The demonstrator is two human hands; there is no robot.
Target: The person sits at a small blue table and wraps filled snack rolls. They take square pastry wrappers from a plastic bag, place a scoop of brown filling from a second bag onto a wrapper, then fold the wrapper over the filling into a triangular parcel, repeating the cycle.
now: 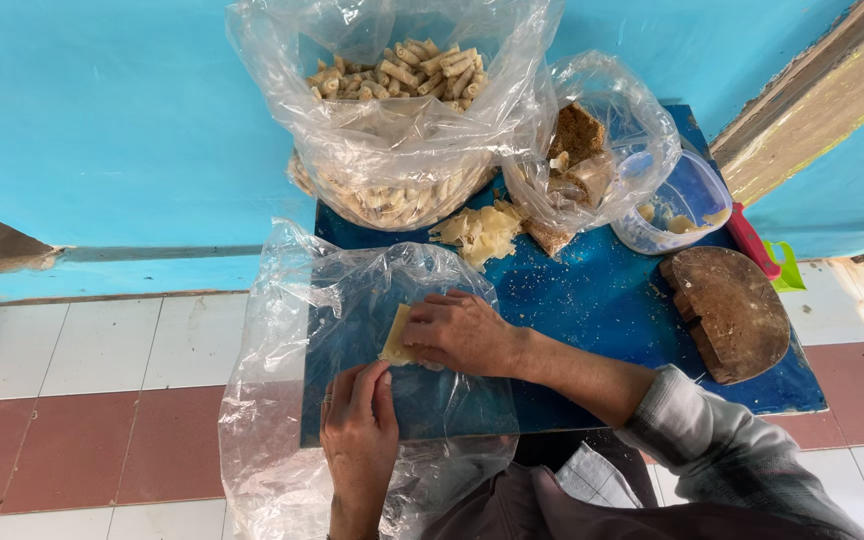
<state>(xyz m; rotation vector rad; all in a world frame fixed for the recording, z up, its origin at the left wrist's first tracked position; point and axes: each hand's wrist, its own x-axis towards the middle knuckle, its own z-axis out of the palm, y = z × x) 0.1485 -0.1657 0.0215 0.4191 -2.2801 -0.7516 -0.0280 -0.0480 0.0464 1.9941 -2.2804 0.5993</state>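
Note:
A pale yellow dough sheet (395, 335) lies on a clear plastic sheet (282, 330) spread over a blue board (602, 290). My right hand (464, 332) lies flat over the sheet's right side, fingers pressing on it. My left hand (360, 425) rests just below, fingertips touching the sheet's lower edge. A small pile of pale dough sheets (480, 231) sits farther back on the board.
A big clear bag of rolled pastry sticks (402, 80) stands at the back, against a turquoise wall. Beside it are a smaller bag with brown chunks (580, 150), a clear plastic tub (687, 200), a round wooden block (730, 310) and red and green items (767, 255). Tiled floor lies around.

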